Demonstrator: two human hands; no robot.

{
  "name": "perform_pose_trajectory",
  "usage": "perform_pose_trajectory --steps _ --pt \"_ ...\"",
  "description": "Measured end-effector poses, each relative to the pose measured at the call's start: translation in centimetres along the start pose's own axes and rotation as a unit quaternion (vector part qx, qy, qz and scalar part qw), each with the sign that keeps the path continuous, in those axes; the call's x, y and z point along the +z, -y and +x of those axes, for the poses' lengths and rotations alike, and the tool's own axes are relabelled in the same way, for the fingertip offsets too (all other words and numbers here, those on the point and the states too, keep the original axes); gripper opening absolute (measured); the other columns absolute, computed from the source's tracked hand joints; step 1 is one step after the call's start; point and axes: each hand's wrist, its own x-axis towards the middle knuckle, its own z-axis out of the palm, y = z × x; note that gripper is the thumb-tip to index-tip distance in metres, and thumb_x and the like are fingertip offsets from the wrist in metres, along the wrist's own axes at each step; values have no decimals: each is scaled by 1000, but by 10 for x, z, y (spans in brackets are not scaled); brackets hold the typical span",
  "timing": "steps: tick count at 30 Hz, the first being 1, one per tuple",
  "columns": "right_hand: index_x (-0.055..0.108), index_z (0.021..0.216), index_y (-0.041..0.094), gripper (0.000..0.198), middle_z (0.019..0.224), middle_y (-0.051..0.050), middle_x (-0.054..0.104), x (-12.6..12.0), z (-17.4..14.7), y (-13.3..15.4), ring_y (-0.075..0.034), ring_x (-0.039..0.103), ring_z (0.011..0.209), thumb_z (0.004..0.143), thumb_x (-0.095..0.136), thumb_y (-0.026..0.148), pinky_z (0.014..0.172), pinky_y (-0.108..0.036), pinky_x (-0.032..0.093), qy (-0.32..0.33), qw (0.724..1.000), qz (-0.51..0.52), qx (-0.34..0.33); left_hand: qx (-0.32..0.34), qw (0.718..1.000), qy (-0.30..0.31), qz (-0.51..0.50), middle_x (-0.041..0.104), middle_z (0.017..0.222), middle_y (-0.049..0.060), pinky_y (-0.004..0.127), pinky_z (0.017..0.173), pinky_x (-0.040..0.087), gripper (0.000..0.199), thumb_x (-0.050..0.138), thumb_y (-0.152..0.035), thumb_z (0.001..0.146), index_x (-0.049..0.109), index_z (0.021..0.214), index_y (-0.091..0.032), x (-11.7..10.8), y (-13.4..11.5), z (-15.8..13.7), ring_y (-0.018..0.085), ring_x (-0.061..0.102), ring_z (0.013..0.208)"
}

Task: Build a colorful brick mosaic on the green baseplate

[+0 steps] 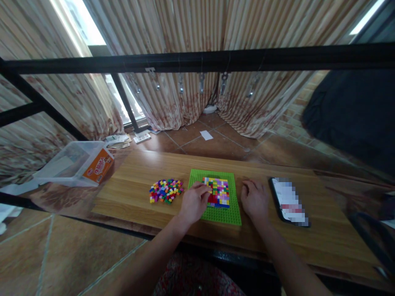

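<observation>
"Left hand (195, 201) and right hand (255, 198) are down at a wooden tabletop (132, 176). What sits farthest to their left?"

"A clear plastic box (84, 158) with an orange label (100, 165), its lettering too small to read."

"And nearer?"

"Loose coloured bricks (166, 191), heaped just left of the left hand, too jumbled to count."

"Is that hand holding one?"

"Cannot tell. Thumb and fingers come together over the left edge of a multicoloured brick panel (221, 190), covering whatever is between them. The panel, partly masked, sits on a green baseplate (224, 216) between the two hands."

"The right hand?"

"Resting just beside the baseplate, fingers curled; whether anything lies under the palm cannot be seen."

"Beyond it?"

"A phone (282, 193), near the right hand, its screen obscured by blocky pixels. Farther right, a dark shape (375, 238) is cut off by the frame, hard to identify."
</observation>
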Motion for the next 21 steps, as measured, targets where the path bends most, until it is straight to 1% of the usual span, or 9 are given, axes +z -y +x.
perform_pose_trajectory --steps 4,8,11,14,18,21 --pt "67 100 15 26 106 -12 64 1 0 0 -25 51 97 88 45 23 85 -39 38 0 1000 -2 4 -40 999 12 31 67 98 2 25 79 50 21 54 -16 88 73 90 -25 2 -5 4 13 63 86" --pt "67 99 15 26 106 -12 64 1 0 -1 -25 51 98 88 44 22 86 -39 37 -2 1000 2 2 -59 997 15 51 68 95 1 25 79 49 16 58 -16 85 72 87 -24 0 -9 8 13 62 84" --pt "67 100 15 26 106 -12 64 0 0 0 -25 51 97 89 44 23 86 -38 37 -2 1000 2 2 -50 996 11 70 68 93 0 25 78 48 14 59 -17 85 71 88 -24 0 -11 7 14 62 84" --pt "66 100 15 26 107 -11 64 0 0 1 -24 51 96 89 44 23 86 -37 37 -1 1000 1 5 -22 995 18 99 68 91 1 25 77 47 16 54 -19 89 69 87 -23 0 -11 4 14 62 85" --pt "67 99 15 26 106 -12 64 -1 0 1 -24 50 96 89 44 23 86 -37 37 -4 1000 -1 1 -2 993 31 118 68 95 2 25 78 47 17 51 -21 92 67 88 -23 0 -10 1 14 62 87" --pt "67 98 15 26 105 -12 64 -2 0 2 -25 50 96 89 44 23 85 -37 37 -4 1000 1 3 -4 991 32 128 68 98 2 25 81 47 16 52 -20 92 67 92 -24 1 -11 1 15 62 91"
